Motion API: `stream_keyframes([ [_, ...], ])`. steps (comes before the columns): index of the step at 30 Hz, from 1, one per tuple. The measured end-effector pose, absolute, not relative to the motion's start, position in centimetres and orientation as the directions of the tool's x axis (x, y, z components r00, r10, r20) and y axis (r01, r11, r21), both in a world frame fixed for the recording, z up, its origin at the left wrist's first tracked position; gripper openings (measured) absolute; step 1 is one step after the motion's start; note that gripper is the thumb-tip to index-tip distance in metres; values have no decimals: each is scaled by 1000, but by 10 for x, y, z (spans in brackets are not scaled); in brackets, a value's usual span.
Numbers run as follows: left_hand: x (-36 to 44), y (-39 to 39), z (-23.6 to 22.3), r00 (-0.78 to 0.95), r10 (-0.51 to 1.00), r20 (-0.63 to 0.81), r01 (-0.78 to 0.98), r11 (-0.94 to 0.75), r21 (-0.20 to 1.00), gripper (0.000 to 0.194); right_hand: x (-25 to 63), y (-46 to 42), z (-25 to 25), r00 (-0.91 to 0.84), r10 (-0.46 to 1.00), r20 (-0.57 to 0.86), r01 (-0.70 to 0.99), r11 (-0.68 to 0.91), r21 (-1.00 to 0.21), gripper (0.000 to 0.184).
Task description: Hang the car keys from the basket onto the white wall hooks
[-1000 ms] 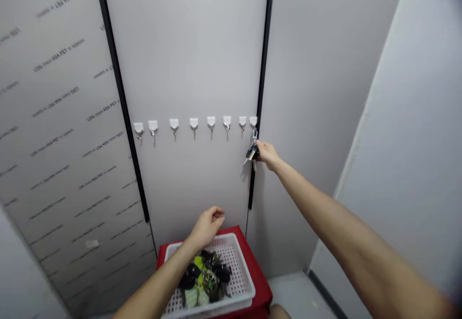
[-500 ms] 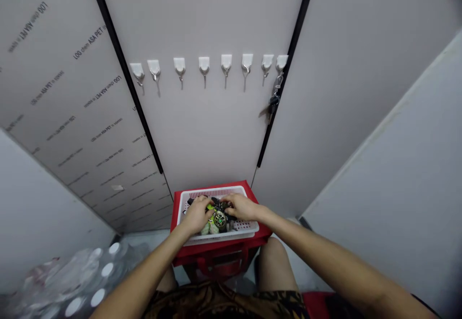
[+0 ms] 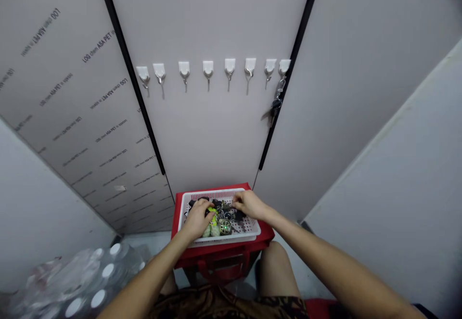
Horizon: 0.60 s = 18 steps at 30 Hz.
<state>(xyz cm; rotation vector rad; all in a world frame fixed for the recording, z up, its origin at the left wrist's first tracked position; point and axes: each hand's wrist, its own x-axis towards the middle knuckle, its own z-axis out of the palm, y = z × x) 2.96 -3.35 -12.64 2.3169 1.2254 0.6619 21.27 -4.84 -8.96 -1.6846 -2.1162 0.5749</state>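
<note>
Left hand (image 3: 197, 219) and right hand (image 3: 251, 206) curled, grip unclear, in six-o'clock basket (image 3: 225, 194) of unhung keyrings (image 3: 225, 227); one-o'clock hook (image 3: 284, 65) bears keys (image 3: 276, 105), seven hooks (image 3: 208, 66) bare.

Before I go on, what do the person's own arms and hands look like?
The left hand and right hand are gloveless, five-fingered human hands. The left forearm and right forearm show no sleeves, watches, cables or markings. Rings are too small to rule out.
</note>
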Motion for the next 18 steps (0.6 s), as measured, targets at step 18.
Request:
stream_keyframes([
  [18, 88, -45, -78, 558, 829, -26, -116, 109, 987, 20, 186, -47, -41, 133, 984, 115, -182, 138, -974, 23],
])
